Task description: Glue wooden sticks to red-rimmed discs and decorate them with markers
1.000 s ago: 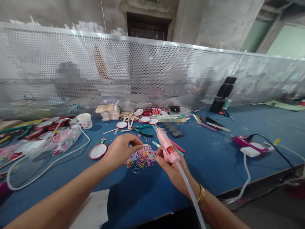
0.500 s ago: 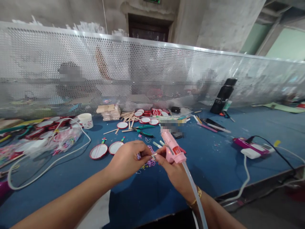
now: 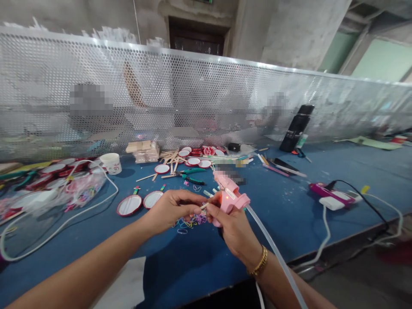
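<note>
The left hand (image 3: 174, 210) pinches a small stick (image 3: 204, 206) between thumb and fingertips with no slack, over the pile of rubber bands (image 3: 191, 222); the right hand (image 3: 233, 227) is wrapped round the glue gun (image 3: 230, 193) just right of that pile, its thumb also at the stick's near end, though whether it presses or only brushes there I cannot tell. Done well, this would seem to call for a light, steady pinch, with the stick turned by the fingertips alone and the gun's tip, which points away past the pile, kept clear of the skin. The long clear rod (image 3: 273, 244) trailing from the gun runs along the right forearm and could tug if the wrist twists. Left of the pile lie two lids (image 3: 129, 205), each with a coloured tab, the nearer one partly behind the left hand. Beyond the pile are green-handled pliers (image 3: 192, 174) and a heap of wooden sticks (image 3: 170, 156); farther left of it stands a paper cup (image 3: 111, 163). The pliers and loose bands could snag a low reach.
</note>
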Available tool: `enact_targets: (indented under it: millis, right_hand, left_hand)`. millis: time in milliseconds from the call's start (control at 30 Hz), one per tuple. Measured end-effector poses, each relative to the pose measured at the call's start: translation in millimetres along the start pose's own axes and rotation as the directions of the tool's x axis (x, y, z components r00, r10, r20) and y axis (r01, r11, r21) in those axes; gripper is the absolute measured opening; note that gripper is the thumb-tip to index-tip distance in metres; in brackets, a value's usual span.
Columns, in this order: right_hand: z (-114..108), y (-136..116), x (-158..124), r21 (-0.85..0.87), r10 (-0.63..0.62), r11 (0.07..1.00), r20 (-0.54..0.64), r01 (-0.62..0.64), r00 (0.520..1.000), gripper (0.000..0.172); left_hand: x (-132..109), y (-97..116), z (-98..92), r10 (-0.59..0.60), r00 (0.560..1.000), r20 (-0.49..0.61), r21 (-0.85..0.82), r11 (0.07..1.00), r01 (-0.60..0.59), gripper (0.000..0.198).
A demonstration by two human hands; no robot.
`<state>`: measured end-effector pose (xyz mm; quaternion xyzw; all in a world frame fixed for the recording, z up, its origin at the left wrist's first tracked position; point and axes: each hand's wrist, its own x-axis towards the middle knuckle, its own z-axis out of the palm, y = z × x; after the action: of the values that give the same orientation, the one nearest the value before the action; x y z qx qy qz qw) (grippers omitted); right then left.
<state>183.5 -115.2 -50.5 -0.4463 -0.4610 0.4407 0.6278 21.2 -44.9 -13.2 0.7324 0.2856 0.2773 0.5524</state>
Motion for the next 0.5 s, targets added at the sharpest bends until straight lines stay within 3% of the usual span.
enact_targets:
  millis: [67, 167, 333, 500]
  right_hand:
    - [3, 3, 1, 0.091, 0.019, 0.996, -0.002, -0.019, 1.0, 0.026]
    - [4, 8, 2, 0.176, 0.028, 0.984, -0.002, -0.027, 1.0, 0.027]
    - [4, 11, 1, 0.134, 0.012, 0.991, 0.02, -0.014, 1.0, 0.027]
    - [3, 8, 1, 0.123, -0.01, 0.992, 0.044, 0.005, 0.999, 0.03]
  left_hand:
    - [0, -1, -1.9, -0.027, 0.999, 0.033, -0.014, 1.0, 0.028, 0.031]
    - [1, -1, -2.7, 0.041, 0.999, 0.028, 0.01, 0.999, -0.041, 0.029]
    - [1, 1, -2.1, 0.178, 0.984, 0.016, 0.086, 0.98, -0.178, 0.023]
    - [3, -3, -11.5, 0.146, 0.989, -0.037, -0.026, 0.989, -0.147, 0.019]
